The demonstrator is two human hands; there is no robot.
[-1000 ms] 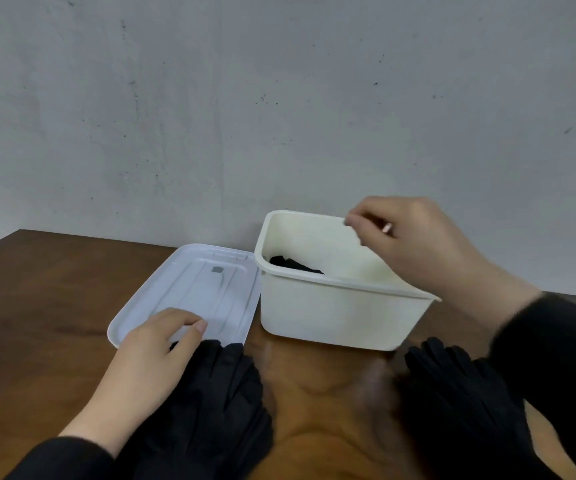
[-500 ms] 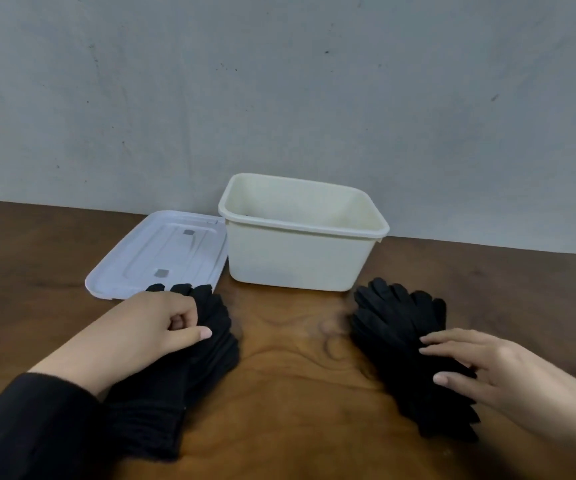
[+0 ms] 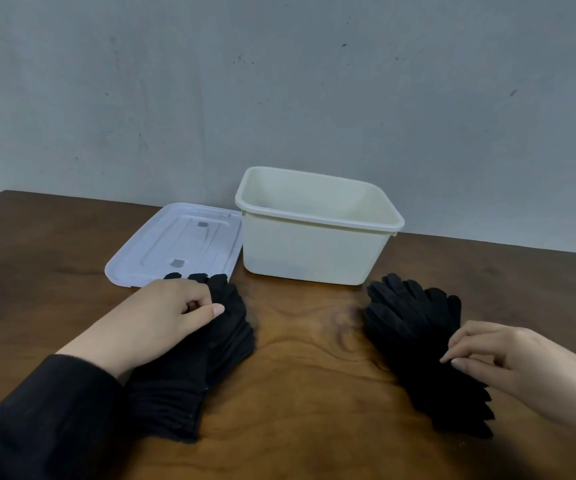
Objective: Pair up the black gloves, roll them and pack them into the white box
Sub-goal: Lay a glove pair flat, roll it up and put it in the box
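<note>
Resting on the wooden desk (image 3: 307, 358) are two piles of black gloves: the left pile (image 3: 193, 368) lies under the left hand (image 3: 172, 317), and the right pile (image 3: 418, 341) lies under the fingertips of the right hand (image 3: 508, 358). Each pile runs near to far, cuffs toward the person and fingers pointing at the far side, where the white box (image 3: 314, 251) stands open with its lid (image 3: 175, 244) flat on the desk just to its left. The left pile's fingertips overlap the near edge of that lid.

The left grip is curled narrow, thumb against forefinger, pinching at the top of the left pile around its finger end; whether it has one glove or several I cannot tell. The right grip is loosely bent and half open, fingertips touching the near right edge of the right pile, holding nothing clearly yet.

Judging by this, the step in hand is taking one glove from each pile to make a pair. Each hand sits right on its own pile, so neither needs to cross. The bare desk between the piles is the likely place to lay them together, and rolling would go along the gloves' long axis. The box lies beyond, slightly nearer the right pile. Its floor is hidden from this angle.
</note>
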